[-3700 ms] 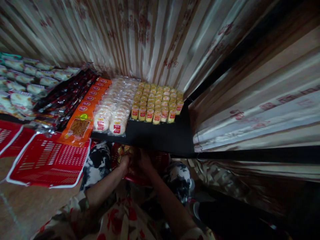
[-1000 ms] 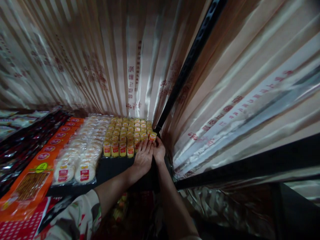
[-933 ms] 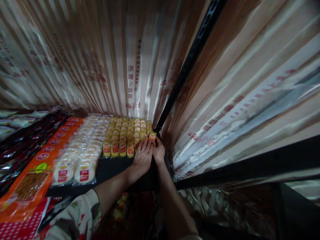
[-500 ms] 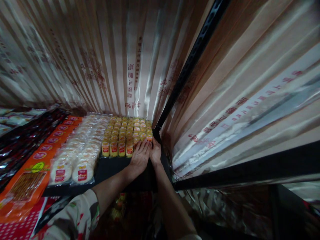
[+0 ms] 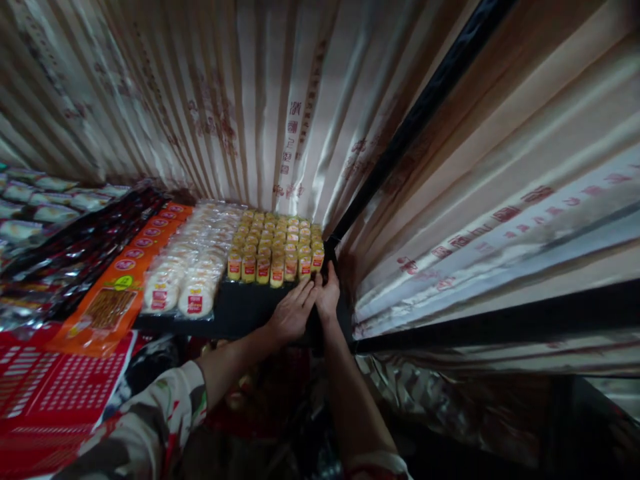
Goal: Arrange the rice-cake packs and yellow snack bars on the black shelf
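Note:
Rows of small yellow packaged snacks (image 5: 263,267) with red labels stand at the back corner of a black shelf (image 5: 240,308). Just in front of their right end is my left hand (image 5: 294,309), palm down, fingers stretched out and holding nothing. Close against it, my right hand (image 5: 328,293) reaches forward along the right end of the rows, fingers extended toward the shelf's corner post. Whether its fingertips touch the last packet is hard to make out. Left of the yellow rows lie two rows of clear-wrapped round white crackers (image 5: 195,297).
Orange packets (image 5: 113,307) and dark shiny packets (image 5: 75,257) line the shelf's left side. A red plastic basket (image 5: 65,380) sits low at the left. A black post (image 5: 400,150) rises at the corner, before pleated printed curtains (image 5: 260,100).
My hands have drawn back a little from the yellow packets, the left one coming off their front. The view has shifted, showing more of the red basket.

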Motion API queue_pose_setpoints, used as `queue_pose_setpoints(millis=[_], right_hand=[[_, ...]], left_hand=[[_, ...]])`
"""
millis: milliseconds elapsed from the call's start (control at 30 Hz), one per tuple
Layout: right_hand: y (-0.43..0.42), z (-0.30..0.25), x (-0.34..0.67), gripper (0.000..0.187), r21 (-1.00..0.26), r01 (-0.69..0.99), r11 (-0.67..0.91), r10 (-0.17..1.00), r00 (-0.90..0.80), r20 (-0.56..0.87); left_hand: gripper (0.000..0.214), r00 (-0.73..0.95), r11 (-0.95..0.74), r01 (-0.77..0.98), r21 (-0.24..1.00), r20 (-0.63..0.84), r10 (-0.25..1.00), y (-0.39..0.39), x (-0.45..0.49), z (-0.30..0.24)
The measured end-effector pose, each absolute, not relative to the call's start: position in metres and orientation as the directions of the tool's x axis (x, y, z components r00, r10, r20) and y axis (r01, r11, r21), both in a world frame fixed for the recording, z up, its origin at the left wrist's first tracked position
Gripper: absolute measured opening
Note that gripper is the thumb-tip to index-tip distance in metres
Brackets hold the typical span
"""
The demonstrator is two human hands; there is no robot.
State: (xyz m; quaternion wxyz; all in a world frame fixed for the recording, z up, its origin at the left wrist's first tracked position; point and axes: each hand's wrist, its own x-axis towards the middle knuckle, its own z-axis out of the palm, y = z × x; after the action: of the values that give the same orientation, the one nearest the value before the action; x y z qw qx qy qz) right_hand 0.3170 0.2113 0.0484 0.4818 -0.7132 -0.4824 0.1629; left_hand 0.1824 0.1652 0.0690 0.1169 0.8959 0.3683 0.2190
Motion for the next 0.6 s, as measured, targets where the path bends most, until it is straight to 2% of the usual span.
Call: queue_pose_setpoints(millis=[133, 300, 367, 467, 533, 600], right_hand=[[0.180, 0.051, 0.302, 0.051, -0.888, 0.454, -0.075, 0.812, 0.544, 0.210], [0.121, 0.047, 0.261, 0.041, -0.961, 0.278, 0.014, 0.823, 0.542, 0.169], [0.094, 0.045, 0.239, 0.037, -0.970, 0.244, 0.022, 0.872, 0.470, 0.138], [0.058, 0.045, 0.208, 0.028, -0.935, 0.353, 0.017, 0.947, 0.294, 0.129], [0.043, 0.041, 0.189, 0.025, -0.907, 0.412, 0.083, 0.980, 0.130, 0.148], [0.037, 0.030, 0.173, 0.025, -0.877, 0.471, 0.095, 0.995, -0.049, 0.081]], left_hand=[[0.054, 0.631, -0.692, 0.584, 0.425, 0.300, 0.716, 0.133, 0.163, 0.062], [0.043, 0.669, -0.733, 0.497, 0.465, 0.333, 0.665, 0.083, 0.121, 0.047], [0.036, 0.668, -0.749, 0.451, 0.485, 0.373, 0.644, 0.062, 0.100, 0.037], [0.029, 0.609, -0.700, 0.480, 0.528, 0.374, 0.700, 0.035, 0.071, 0.022], [0.029, 0.555, -0.599, 0.554, 0.579, 0.280, 0.784, 0.025, 0.055, 0.011], [0.033, 0.413, -0.379, 0.680, 0.627, 0.100, 0.905, 0.023, 0.042, 0.000]])
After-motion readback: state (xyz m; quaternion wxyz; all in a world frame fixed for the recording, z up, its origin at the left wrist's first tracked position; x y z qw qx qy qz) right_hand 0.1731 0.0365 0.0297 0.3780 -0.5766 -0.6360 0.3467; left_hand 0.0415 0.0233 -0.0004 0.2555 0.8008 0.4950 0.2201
